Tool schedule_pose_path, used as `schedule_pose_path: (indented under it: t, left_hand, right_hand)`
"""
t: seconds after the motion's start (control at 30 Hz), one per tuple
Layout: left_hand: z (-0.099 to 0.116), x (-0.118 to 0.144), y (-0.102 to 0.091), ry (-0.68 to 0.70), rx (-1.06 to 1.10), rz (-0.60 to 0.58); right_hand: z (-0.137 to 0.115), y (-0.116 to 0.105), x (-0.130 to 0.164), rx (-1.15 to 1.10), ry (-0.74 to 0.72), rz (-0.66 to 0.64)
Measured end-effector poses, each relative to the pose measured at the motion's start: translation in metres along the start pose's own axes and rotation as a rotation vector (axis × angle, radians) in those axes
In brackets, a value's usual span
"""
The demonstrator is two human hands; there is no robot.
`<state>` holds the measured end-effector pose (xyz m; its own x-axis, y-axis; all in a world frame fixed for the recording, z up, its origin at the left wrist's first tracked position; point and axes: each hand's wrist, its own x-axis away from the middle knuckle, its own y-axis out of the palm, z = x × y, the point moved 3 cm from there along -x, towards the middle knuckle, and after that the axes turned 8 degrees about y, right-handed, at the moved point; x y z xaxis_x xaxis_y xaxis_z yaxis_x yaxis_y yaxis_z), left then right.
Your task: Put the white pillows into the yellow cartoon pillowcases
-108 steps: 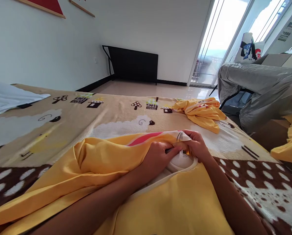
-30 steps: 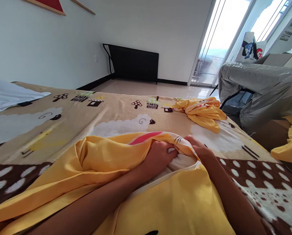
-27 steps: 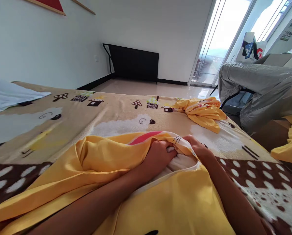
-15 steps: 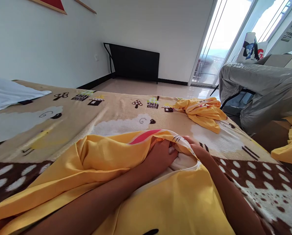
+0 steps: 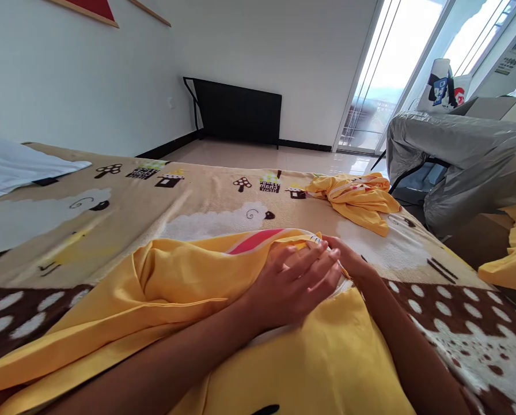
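A yellow cloth cover [image 5: 189,265] with a pink stripe and white trim, much like a pillowcase, lies bunched across the near side of the bed. Over its opening is my left hand [image 5: 290,282], palm down with fingers stretched out and nothing visibly held. My right hand [image 5: 346,256] pinches the far right edge of the opening; some of its fingers are behind the fabric and my left hand. White material shows a little at the rim, mostly covered by my left hand.
Under the cover is a sheep-patterned blanket [image 5: 206,190]. A second crumpled yellow cloth [image 5: 357,199] lies at the bed's far right, and a white cloth [image 5: 20,164] at the left. Grey plastic-wrapped furniture [image 5: 465,138] stands at the right, beside more yellow fabric [image 5: 512,253].
My left hand has come up out of the opening, its fingers straightening over the rim. My right hand keeps hold of the edge, shifted slightly.
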<state>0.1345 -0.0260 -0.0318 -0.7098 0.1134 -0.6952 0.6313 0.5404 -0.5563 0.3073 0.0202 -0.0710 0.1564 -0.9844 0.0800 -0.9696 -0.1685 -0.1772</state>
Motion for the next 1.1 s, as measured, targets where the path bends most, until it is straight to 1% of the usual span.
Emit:
schedule_pose_path:
  t: [0.07,0.13,0.2,0.23,0.27,0.33,0.4,0.5,0.6,0.73,0.83,0.87,0.9,0.93,0.97,1.03,1.1]
  left_hand:
    - [-0.009,0.0,0.0,-0.158,-0.132,-0.057]
    - [-0.021,0.003,0.007,-0.307,-0.153,-0.159]
    - [-0.031,0.007,0.017,-0.36,-0.085,-0.27]
    - [-0.034,0.009,0.021,-0.356,-0.041,-0.309]
    - [-0.035,0.011,0.023,-0.341,0.002,-0.324]
    - [-0.035,0.011,0.022,-0.309,0.073,-0.283]
    - [-0.032,0.009,0.015,-0.285,0.132,-0.197]
    - [-0.027,0.003,0.003,-0.234,0.211,-0.108]
    - [-0.023,-0.002,-0.01,-0.189,0.26,-0.039]
    - [-0.016,-0.009,-0.029,-0.121,0.315,0.058]
    - [-0.005,-0.013,-0.042,-0.06,0.396,0.129]
    - [0.0,-0.015,-0.045,-0.031,0.431,0.131]
    - [0.006,-0.017,-0.046,0.008,0.472,0.108]
    - [0.012,-0.019,-0.046,0.049,0.51,0.054]
    - [0.018,-0.02,-0.045,0.08,0.542,-0.028]
    - [0.025,-0.022,-0.039,0.085,0.59,-0.272]
    - [0.024,-0.021,-0.029,-0.01,0.627,-0.526]
  right_hand:
    - [0.001,0.0,0.0,0.026,-0.012,-0.054]
    - [0.002,0.001,0.0,0.049,0.016,-0.144]
    - [0.004,0.001,0.0,0.045,0.068,-0.212]
    - [0.005,0.001,0.0,0.038,0.084,-0.223]
    - [0.005,0.0,-0.001,0.035,0.084,-0.219]
    - [0.006,-0.002,-0.004,0.054,0.05,-0.184]
    - [0.011,-0.005,-0.009,0.097,0.032,-0.123]
    - [0.024,-0.014,-0.019,0.233,0.048,0.057]
    - [0.039,-0.028,-0.028,0.345,0.064,0.236]
    - [0.054,-0.046,-0.038,0.364,0.087,0.368]
    - [0.058,-0.055,-0.042,0.357,0.09,0.463]
    - [0.058,-0.056,-0.043,0.347,0.084,0.489]
    - [0.058,-0.056,-0.043,0.333,0.077,0.507]
    - [0.058,-0.055,-0.042,0.313,0.071,0.517]
    - [0.057,-0.054,-0.041,0.286,0.068,0.518]
    - [0.055,-0.051,-0.038,0.211,0.077,0.49]
    - [0.053,-0.049,-0.034,0.11,0.095,0.429]
